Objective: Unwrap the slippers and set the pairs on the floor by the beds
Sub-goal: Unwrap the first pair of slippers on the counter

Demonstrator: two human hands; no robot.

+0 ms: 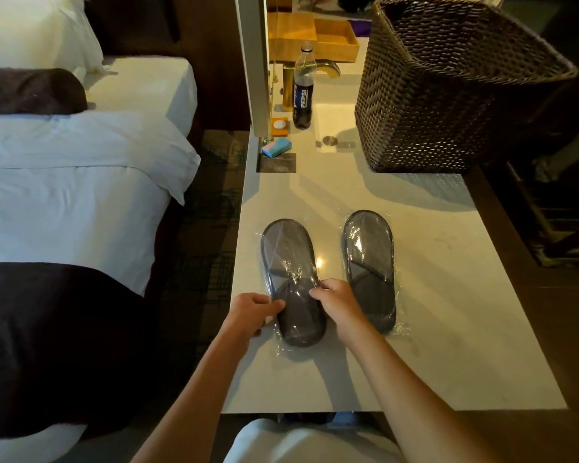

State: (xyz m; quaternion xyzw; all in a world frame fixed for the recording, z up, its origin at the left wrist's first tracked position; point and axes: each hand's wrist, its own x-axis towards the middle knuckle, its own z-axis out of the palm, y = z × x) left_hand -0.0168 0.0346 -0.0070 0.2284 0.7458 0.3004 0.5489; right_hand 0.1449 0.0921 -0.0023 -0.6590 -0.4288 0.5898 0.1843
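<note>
On the pale stone counter (pixel 432 295), both the left hand (pixel 253 310) and right hand (pixel 336 300) pinch the clear plastic wrap around the nearer grey fabric slipper pair (pixel 290 272), just beside a second wrapped pair (pixel 370 262).

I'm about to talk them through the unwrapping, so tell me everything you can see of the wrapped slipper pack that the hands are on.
The left slipper pack is dark grey and fabric-looking, with darker edge binding, sealed in clear crinkled plastic that glints. It lies flat on the pale countertop, toe end toward the person, beside a second wrapped pack and apart from it. The left hand pinches the wrap at its left edge; the right hand pinches it on the right. The wrap looks unopened.
</note>
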